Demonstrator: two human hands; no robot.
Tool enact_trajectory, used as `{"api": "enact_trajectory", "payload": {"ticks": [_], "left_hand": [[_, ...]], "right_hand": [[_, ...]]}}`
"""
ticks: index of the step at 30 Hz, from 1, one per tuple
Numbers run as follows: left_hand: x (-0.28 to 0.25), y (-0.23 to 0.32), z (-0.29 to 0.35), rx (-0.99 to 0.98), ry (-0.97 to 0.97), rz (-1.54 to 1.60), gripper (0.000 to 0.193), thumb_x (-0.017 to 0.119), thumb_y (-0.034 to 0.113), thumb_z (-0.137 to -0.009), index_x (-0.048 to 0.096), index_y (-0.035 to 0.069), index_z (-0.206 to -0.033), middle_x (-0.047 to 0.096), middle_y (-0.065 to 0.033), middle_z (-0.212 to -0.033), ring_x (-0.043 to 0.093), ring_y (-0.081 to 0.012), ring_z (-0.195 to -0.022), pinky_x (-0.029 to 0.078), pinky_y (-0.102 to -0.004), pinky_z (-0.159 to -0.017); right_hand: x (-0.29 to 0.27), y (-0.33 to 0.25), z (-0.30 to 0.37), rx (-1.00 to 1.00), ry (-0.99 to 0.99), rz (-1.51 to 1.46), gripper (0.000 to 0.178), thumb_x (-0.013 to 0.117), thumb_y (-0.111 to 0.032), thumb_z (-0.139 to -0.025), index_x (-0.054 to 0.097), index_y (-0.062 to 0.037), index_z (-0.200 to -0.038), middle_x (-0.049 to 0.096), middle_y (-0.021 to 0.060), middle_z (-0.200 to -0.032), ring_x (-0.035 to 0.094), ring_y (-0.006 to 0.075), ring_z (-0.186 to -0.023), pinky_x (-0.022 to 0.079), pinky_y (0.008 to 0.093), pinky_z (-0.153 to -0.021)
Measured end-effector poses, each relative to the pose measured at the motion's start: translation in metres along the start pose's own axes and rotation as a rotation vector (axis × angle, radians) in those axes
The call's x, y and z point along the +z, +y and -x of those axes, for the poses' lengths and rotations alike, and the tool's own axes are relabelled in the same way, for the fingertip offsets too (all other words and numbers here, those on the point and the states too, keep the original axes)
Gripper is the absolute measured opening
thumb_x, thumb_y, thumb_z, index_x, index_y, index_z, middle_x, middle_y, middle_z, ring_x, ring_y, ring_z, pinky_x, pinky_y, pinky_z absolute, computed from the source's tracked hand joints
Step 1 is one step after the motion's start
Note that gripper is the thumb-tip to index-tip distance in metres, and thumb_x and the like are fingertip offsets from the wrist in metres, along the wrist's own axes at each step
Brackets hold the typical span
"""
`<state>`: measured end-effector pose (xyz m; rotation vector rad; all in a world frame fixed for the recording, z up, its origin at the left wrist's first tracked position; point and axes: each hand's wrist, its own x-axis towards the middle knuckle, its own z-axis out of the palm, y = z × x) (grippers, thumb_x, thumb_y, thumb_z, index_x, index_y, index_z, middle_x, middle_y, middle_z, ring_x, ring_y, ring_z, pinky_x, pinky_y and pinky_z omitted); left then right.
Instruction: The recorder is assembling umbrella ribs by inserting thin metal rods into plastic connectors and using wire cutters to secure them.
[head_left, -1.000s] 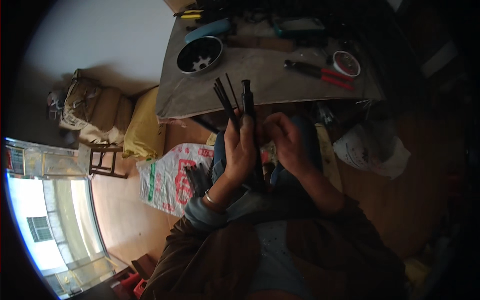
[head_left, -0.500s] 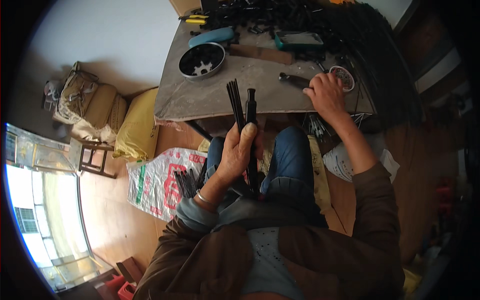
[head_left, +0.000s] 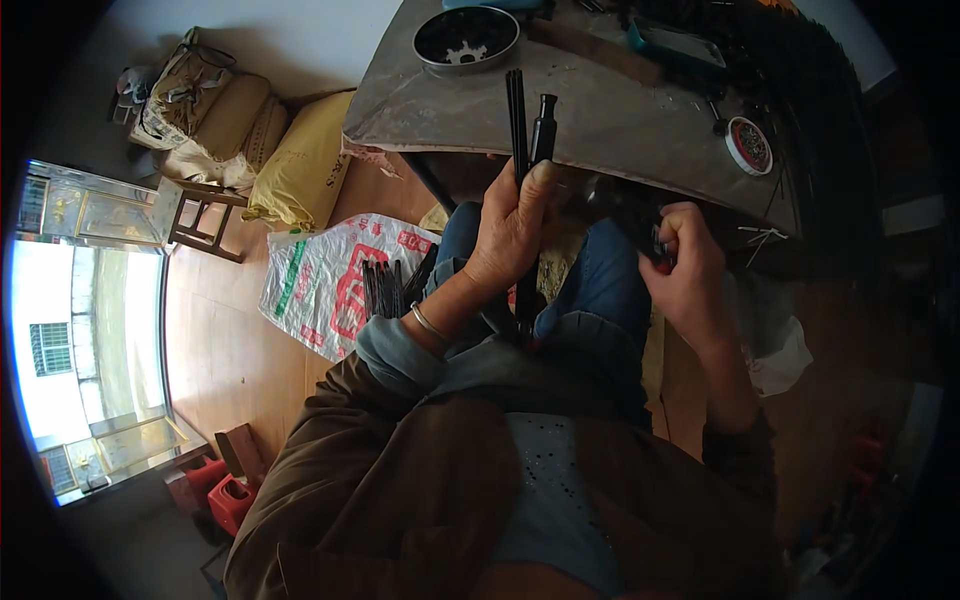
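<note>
In front of my lap, my left hand (head_left: 512,225) is wrapped round a bundle of thin black rods (head_left: 516,115) and a thicker black tube (head_left: 544,132) with a necked tip. They stand nearly upright, and the tube's lower part runs down between my knees. My right hand (head_left: 690,270), just below the table's front edge, grips a dark hand tool (head_left: 625,213) with a red part by the fingers. Its front end points left toward the tube, apart from it; blur and shadow hide its exact kind.
On the grey table (head_left: 400,115) stand a round bowl (head_left: 466,62) of black parts, a teal tray (head_left: 676,46) and a small dish (head_left: 749,146) of tiny metal pieces. Black rods lie on a printed sack (head_left: 320,285) at left. A yellow sack (head_left: 305,160) leans near a wooden stool (head_left: 205,228).
My right hand has left the table beside the small dish and come down nearer my lap, now holding the dark tool. The view has shifted; my left hand keeps its grip.
</note>
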<state>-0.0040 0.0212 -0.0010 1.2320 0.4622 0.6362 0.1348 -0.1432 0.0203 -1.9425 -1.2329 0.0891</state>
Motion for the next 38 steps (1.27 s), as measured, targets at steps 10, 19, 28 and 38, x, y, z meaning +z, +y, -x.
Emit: {"api": "enact_trajectory", "payload": {"ticks": [10, 19, 28, 38], "left_hand": [[0.010, 0.002, 0.006, 0.038, 0.008, -0.006, 0.033, 0.048, 0.038, -0.098, 0.049, 0.005, -0.096, 0.044, 0.0054, -0.065, 0.039, -0.0023, -0.053, 0.032, -0.0201, -0.045], [0.012, 0.007, 0.012, 0.060, -0.084, -0.067, 0.037, 0.048, 0.039, -0.098, 0.050, 0.003, -0.100, 0.047, 0.0042, -0.064, 0.041, -0.0030, -0.053, 0.033, -0.0205, -0.046], [0.011, 0.011, 0.012, 0.070, -0.074, -0.025, 0.048, 0.044, 0.048, -0.096, 0.054, 0.002, -0.091, 0.047, 0.0028, -0.061, 0.042, -0.0030, -0.054, 0.033, -0.0200, -0.047], [0.009, 0.009, 0.009, 0.157, -0.016, -0.091, 0.049, 0.042, 0.047, -0.098, 0.052, 0.002, -0.085, 0.045, 0.0028, -0.063, 0.041, -0.0042, -0.060, 0.036, -0.0226, -0.051]], "right_hand": [[-0.003, -0.016, -0.008, -0.357, 0.028, 0.297, 0.046, 0.074, 0.005, -0.058, 0.046, -0.0085, -0.092, 0.053, 0.0064, -0.086, 0.056, 0.0268, -0.080, 0.042, 0.0367, -0.069], [-0.023, -0.007, 0.001, 0.660, -0.918, -1.163, 0.028, 0.064, -0.014, -0.088, 0.045, -0.0034, -0.106, 0.056, 0.0037, -0.063, 0.055, 0.0107, -0.045, 0.047, 0.0224, -0.042], [-0.026, -0.013, -0.005, -0.110, -0.421, -0.116, 0.022, 0.051, -0.014, -0.091, 0.053, -0.0004, -0.109, 0.063, 0.0103, -0.084, 0.063, 0.0130, -0.064, 0.051, 0.0274, -0.056], [-0.023, -0.016, 0.007, 0.338, -0.810, -0.188, 0.069, 0.069, -0.020, -0.079, 0.036, -0.0092, -0.138, 0.059, 0.0055, -0.094, 0.060, 0.0199, -0.077, 0.051, 0.0270, -0.074]]}}
